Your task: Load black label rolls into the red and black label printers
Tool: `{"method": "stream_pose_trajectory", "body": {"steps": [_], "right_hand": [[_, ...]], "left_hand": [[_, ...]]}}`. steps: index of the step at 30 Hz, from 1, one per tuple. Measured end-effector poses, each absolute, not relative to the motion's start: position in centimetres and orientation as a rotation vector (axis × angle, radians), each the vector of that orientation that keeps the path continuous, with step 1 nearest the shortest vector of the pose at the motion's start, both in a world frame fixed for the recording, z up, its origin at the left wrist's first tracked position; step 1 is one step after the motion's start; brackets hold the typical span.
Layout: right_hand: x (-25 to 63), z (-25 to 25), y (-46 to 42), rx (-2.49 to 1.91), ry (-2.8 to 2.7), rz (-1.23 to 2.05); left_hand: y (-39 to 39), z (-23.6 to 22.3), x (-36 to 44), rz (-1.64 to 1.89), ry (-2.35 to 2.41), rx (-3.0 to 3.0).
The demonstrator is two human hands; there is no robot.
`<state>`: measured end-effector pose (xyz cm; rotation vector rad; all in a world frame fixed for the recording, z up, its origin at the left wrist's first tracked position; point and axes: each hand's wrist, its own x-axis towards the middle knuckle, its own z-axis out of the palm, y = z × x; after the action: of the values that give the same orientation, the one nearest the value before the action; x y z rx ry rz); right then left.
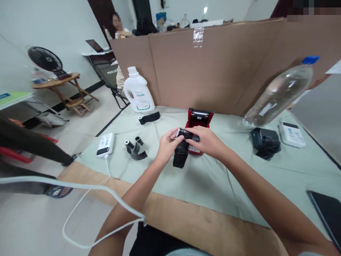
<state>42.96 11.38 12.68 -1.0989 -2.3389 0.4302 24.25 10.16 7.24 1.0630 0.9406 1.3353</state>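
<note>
Both my hands meet over the middle of the table, holding a black ribbon roll [183, 145]. My left hand [167, 145] pinches the roll's left end. My right hand [207, 141] grips its right end from above. A loose black band of ribbon hangs down from the roll to the cloth. Directly behind my hands sits a small red label printer [198, 117] with its lid open. Two black spools joined by ribbon [135, 148] lie to the left on the cloth.
Pale green cloth [226, 174] covers the table, cardboard wall [213, 64] behind. White jug [138, 91], black strap [149, 118], white power bank [106, 144] with cable at left. Clear bottle [279, 92], black device [265, 142], white device [291, 134], dark tablet [327, 213] at right. A person sits far behind.
</note>
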Motion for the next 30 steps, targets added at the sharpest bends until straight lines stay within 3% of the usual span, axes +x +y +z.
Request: {"method": "stream_pose_trajectory", "body": {"steps": [7,16,26,30], "right_hand": [[46.8,11.9,14.2,-1.539,-2.273,0.292],[44.8,10.8,17.6,-1.880,-2.420,0.067],[43.0,10.5,19.6,-2.020,-2.485,0.232],[45.3,11.1,18.5,-1.880,-2.272,0.308]], "left_hand": [[8.7,6.6,27.7,1.066,1.026,1.167],[9.5,6.5,27.8,1.000,1.142,1.196],[11.6,7.6,26.9,0.772,1.049,1.089],[12.0,8.0,26.4,0.690,1.020,1.073]]}}
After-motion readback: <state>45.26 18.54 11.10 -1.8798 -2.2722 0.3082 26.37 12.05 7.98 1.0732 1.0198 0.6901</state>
